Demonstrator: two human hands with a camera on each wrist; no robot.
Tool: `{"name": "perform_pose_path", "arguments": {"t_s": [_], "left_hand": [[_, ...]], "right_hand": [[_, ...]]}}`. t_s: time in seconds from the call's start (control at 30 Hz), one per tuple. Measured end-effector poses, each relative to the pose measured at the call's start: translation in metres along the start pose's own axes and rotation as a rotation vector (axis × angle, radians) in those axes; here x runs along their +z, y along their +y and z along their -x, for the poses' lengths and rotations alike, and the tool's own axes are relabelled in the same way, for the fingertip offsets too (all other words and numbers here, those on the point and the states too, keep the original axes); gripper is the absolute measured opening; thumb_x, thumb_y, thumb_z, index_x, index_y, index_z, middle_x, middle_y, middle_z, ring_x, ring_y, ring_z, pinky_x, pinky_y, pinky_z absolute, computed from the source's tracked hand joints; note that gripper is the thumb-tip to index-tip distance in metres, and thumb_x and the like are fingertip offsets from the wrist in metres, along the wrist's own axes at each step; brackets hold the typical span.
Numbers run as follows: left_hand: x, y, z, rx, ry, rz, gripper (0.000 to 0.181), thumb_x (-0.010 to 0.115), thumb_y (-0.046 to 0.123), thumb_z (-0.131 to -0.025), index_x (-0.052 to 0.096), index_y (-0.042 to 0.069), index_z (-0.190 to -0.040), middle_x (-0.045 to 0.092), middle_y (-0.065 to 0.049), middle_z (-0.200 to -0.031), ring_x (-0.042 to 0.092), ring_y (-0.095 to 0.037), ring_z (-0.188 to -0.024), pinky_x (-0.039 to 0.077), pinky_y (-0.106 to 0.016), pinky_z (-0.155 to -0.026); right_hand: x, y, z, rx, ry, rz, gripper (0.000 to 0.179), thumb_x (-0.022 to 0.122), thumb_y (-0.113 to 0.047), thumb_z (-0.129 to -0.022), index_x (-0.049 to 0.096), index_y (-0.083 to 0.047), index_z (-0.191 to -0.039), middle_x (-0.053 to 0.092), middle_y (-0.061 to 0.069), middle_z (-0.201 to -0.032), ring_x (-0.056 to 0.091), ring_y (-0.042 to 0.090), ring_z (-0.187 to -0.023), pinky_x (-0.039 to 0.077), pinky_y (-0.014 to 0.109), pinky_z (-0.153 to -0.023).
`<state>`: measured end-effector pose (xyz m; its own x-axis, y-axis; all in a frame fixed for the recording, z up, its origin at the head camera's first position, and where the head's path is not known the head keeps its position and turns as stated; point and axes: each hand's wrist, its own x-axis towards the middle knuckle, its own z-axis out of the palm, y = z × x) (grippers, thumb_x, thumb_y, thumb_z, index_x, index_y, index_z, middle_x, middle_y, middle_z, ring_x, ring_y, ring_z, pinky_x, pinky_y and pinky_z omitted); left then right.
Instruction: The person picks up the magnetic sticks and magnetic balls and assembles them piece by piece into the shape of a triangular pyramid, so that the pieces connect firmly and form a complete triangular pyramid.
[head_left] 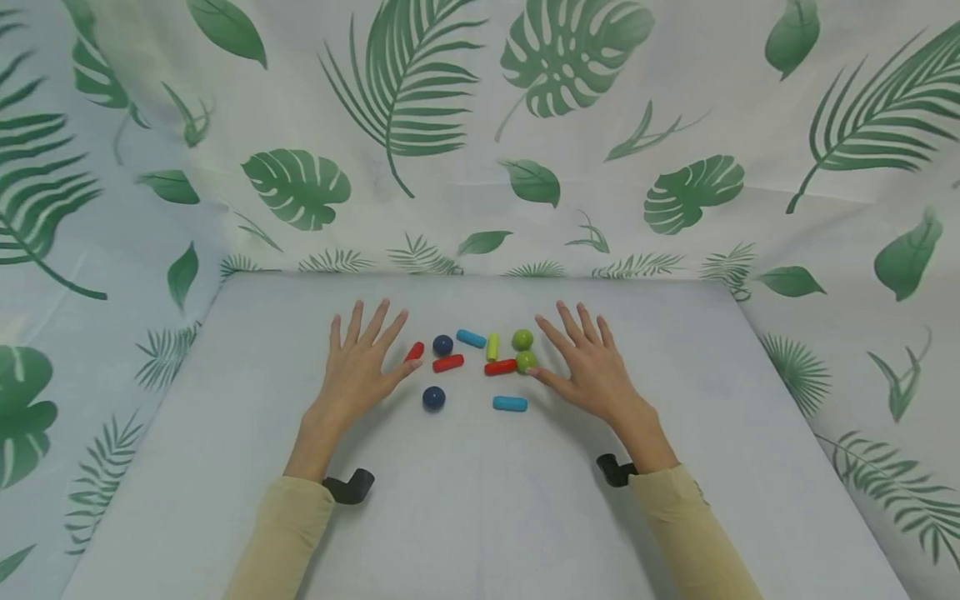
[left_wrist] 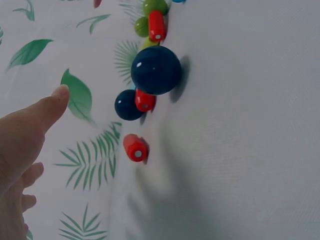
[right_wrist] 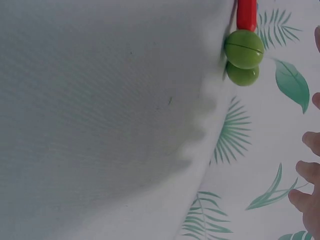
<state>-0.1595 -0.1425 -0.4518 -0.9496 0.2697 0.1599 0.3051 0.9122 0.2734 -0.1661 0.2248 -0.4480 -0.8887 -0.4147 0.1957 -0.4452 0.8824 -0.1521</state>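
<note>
My left hand [head_left: 356, 371] spreads its straight fingers over the table, left of a loose group of beads. Its thumb overlaps the end of a red cylinder bead [head_left: 415, 351] in the head view. On the other side, my right hand [head_left: 596, 375] is likewise spread, thumb tip beside the lower green ball [head_left: 527, 361]. Both hands hold nothing. Between them lie two dark blue balls [left_wrist: 156, 70], a second green ball [head_left: 522, 339], two more red cylinders [head_left: 447, 363], a yellow-green cylinder [head_left: 492, 347], and two light blue cylinders, one behind [head_left: 471, 338] and one nearer me [head_left: 510, 404].
A white table surface [head_left: 465, 508] stretches under both arms. Leaf-printed white cloth [head_left: 450, 208] stands behind it and along both sides. Black mounts [head_left: 352, 487] stick out from both wrists, close to the beige sleeves [head_left: 288, 525].
</note>
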Motion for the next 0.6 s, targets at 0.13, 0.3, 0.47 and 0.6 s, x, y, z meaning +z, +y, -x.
{"name": "perform_pose_path", "arguments": {"t_s": [0.13,0.3,0.47,0.6], "left_hand": [[0.0007,0.0014,0.0018,-0.001,-0.009,-0.014,0.083,0.063,0.057,-0.096,0.029,0.023,-0.163,0.016,-0.010,-0.173,0.002,-0.042,-0.159,-0.002,-0.068,-0.125],[-0.0009,0.0011,0.0047,-0.005,-0.011,-0.020,0.082,0.064,0.056,-0.096,0.029,0.023,-0.163,0.017,-0.010,-0.172,0.004,-0.042,-0.159,-0.001,-0.069,-0.124],[-0.0006,0.0003,0.0060,0.013,-0.005,-0.007,0.081,0.066,0.055,-0.095,0.034,0.022,-0.162,0.023,-0.009,-0.171,0.008,-0.042,-0.159,0.000,-0.071,-0.123],[0.0014,0.0010,0.0066,0.045,-0.024,0.076,0.086,0.078,0.047,-0.089,0.039,0.018,-0.160,0.033,-0.012,-0.167,0.019,-0.043,-0.156,0.005,-0.073,-0.122]], "right_hand": [[0.0001,-0.0007,0.0024,0.006,-0.004,0.005,0.085,0.071,-0.055,-0.091,0.037,-0.021,-0.161,0.022,0.018,-0.170,0.012,0.046,-0.157,0.011,0.068,-0.124],[0.0007,-0.0012,0.0031,0.001,0.001,0.012,0.085,0.073,-0.055,-0.090,0.038,-0.020,-0.160,0.023,0.018,-0.169,0.014,0.046,-0.157,0.012,0.068,-0.124],[0.0036,-0.0010,0.0036,-0.022,0.063,-0.016,0.079,0.077,-0.048,-0.090,0.047,-0.012,-0.154,0.037,0.022,-0.163,0.030,0.047,-0.151,0.026,0.066,-0.121],[0.0059,-0.0031,0.0046,-0.026,0.101,-0.136,0.064,0.079,-0.037,-0.090,0.057,-0.007,-0.142,0.055,0.022,-0.144,0.051,0.042,-0.130,0.048,0.059,-0.106]]}}
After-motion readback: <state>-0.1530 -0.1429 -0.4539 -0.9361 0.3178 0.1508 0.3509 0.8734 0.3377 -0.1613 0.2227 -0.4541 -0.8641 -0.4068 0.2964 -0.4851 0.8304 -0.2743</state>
